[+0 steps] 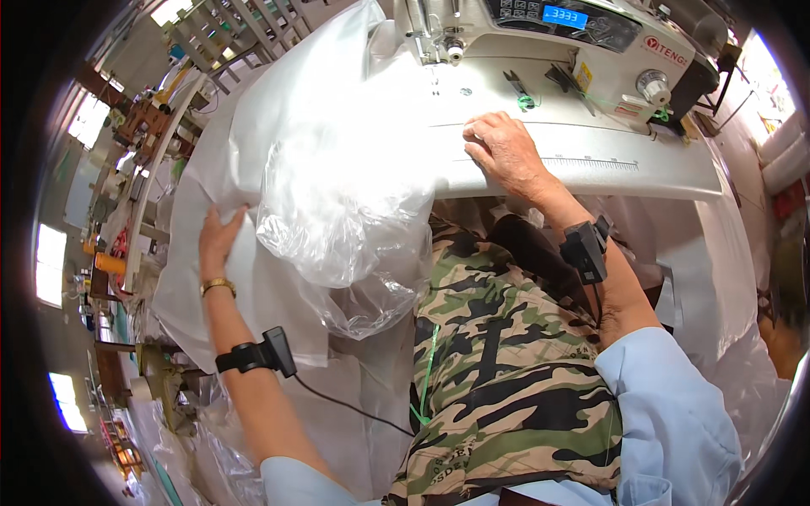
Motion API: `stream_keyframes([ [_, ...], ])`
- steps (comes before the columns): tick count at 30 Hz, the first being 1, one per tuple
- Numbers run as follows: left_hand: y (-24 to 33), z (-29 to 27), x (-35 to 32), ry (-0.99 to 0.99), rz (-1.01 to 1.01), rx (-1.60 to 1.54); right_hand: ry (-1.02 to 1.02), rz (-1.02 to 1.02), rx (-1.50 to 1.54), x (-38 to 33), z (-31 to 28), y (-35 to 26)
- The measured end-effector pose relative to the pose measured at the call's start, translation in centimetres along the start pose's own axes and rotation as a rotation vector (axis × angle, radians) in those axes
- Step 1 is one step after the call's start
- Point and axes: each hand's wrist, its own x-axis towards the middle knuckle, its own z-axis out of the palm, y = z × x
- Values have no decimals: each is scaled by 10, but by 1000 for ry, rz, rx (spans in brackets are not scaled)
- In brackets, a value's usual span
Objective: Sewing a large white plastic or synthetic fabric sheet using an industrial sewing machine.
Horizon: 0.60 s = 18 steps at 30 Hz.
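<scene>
My left hand [221, 243] lies on a large white plastic sheet [291, 316], its thumb and forefinger spread apart. A crumpled clear plastic film [325, 223] is bunched beside it, over the white sheet. Across the front of a sewing machine's white bed rests my right hand [506, 156], fingers curled in, with nothing visible in them. The needle and presser foot area [451, 52] is just beyond it, partly washed out by glare. Thread snips with green thread [521, 91] lie on the bed beyond my right hand.
A lit control panel [565, 18] tops the machine head, with a handwheel [655, 86] at right. A camouflage apron [515, 363] covers my lap. Cluttered shelving [152, 181] runs along the left. A cable [354, 406] trails from my left forearm band.
</scene>
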Motion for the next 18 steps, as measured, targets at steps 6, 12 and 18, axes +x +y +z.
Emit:
stream_keyframes([
  [6,14,29,-46,104,25,171,20,-23,2,-2,2,-5],
  [12,-5,-5,-137,123,-380,-747,50,-131,-40,-14,-1,-5],
  [18,-39,-132,-260,828,48,-311,224,-295,61,-52,13,-51],
])
